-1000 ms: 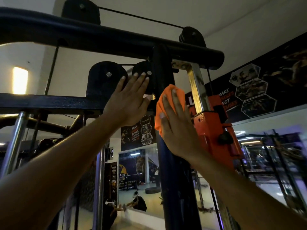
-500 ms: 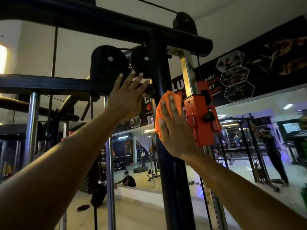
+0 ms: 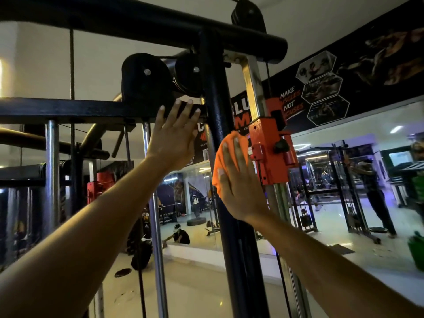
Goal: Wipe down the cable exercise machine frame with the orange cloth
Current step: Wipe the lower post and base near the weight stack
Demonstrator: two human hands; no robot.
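The orange cloth (image 3: 223,157) is lying flat against the black upright post (image 3: 218,106) of the machine frame, pinned there under the right hand (image 3: 238,187), just left of the orange carriage (image 3: 267,148). Most of the cloth is being covered by that hand, so only its upper and left edges are showing. The right hand is pressing with straight, spread fingers. The left hand (image 3: 174,138), left of the post, is resting released and flat on the black crossbar (image 3: 68,110) below the pulleys (image 3: 146,76), grasping nothing.
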